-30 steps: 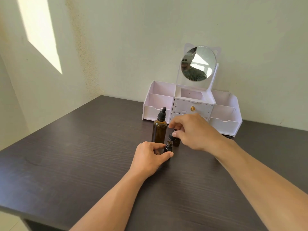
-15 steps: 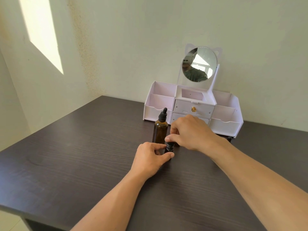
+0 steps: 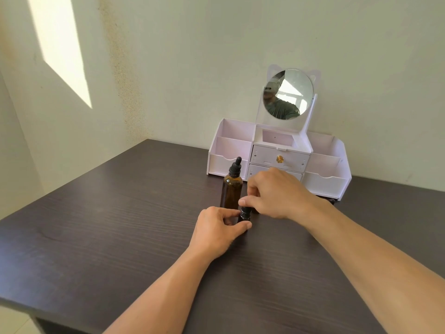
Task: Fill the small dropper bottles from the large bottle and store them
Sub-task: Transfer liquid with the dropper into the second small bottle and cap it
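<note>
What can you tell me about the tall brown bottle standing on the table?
The tall brown bottle looks like amber glass, topped with a black dropper cap and rubber bulb, closed. It stands upright on the dark wood-grain table, in front of the white organizer. Neither hand grips it; its base is hidden behind the left hand.

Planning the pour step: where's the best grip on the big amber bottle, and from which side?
Grip the large amber bottle round its straight cylindrical body, below the shoulder, from its left: it stands upright, and both hands and the small bottle crowd its near right side. The thin dropper cap offers little hold.
</note>
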